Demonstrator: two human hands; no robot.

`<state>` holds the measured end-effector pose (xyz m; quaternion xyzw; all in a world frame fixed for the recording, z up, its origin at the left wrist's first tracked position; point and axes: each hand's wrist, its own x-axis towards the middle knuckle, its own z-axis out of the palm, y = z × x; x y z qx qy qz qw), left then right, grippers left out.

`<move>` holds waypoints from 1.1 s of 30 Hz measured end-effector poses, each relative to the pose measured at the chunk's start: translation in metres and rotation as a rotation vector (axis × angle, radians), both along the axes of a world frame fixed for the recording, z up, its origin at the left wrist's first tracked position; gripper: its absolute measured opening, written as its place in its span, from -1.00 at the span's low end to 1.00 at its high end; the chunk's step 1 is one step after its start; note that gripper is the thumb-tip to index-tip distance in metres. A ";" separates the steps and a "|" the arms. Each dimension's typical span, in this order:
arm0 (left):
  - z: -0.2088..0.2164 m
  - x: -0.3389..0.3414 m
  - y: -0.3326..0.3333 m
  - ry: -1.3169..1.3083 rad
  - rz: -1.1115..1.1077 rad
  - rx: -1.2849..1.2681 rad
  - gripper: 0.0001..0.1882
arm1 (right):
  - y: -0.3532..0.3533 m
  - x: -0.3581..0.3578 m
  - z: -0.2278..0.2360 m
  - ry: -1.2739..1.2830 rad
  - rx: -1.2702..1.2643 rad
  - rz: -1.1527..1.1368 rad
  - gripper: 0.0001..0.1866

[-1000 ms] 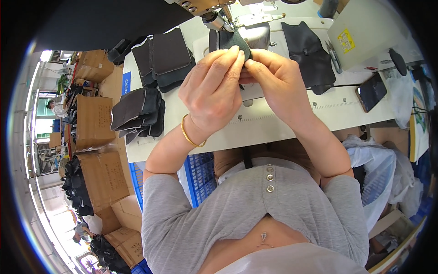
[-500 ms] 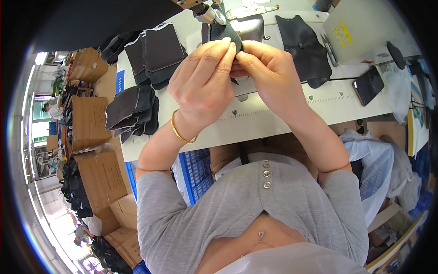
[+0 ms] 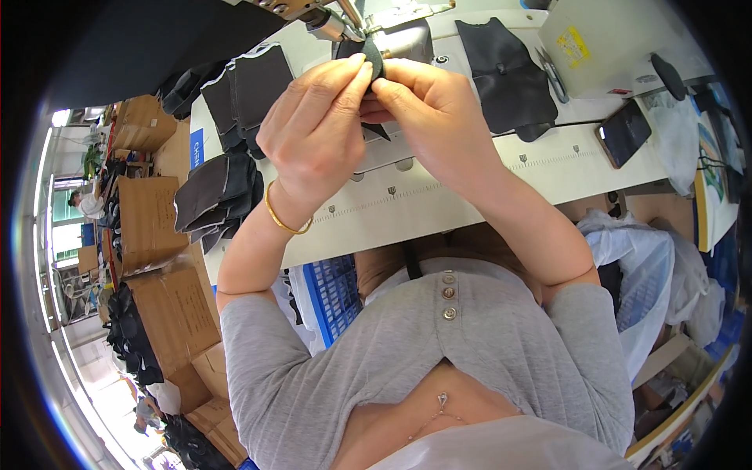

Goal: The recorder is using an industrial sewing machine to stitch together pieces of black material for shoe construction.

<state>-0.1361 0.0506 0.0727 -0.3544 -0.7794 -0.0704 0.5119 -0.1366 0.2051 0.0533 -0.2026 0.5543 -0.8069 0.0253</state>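
Note:
Both hands come together at the sewing machine's needle area (image 3: 345,25), pinching a dark leather piece (image 3: 374,61) between thumbs and fingers. My left hand (image 3: 317,117), with a gold bangle at its wrist, grips the near left edge of the piece. On the right side of it, my right hand (image 3: 429,106) pinches with thumb and forefinger; its other fingers are partly hidden underneath. The piece stands bent upward just in front of the needle area, and a pointed dark corner hangs below my hands.
Stacked dark panels (image 3: 249,90) and a smaller pile (image 3: 219,192) lie on the left of the table. To the right are a flat black leather piece (image 3: 505,78), snips (image 3: 553,74) and a phone (image 3: 624,135). A ruler strip (image 3: 462,172) runs along the white table.
Both hands, still pinching the leather piece, appear slightly further left and up; the table and machine have shifted the same way in view. The grip looks unchanged.

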 end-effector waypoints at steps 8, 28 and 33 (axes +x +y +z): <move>0.001 -0.007 -0.006 0.010 -0.042 -0.019 -0.69 | -0.003 0.019 0.003 -0.170 -0.141 0.065 -0.77; 0.002 -0.008 -0.013 0.022 -0.027 -0.078 -0.69 | -0.010 0.017 -0.002 -0.103 -0.093 0.057 -0.71; 0.004 -0.010 -0.015 0.018 -0.026 -0.071 -0.68 | -0.010 0.015 0.001 -0.131 -0.077 0.129 -0.60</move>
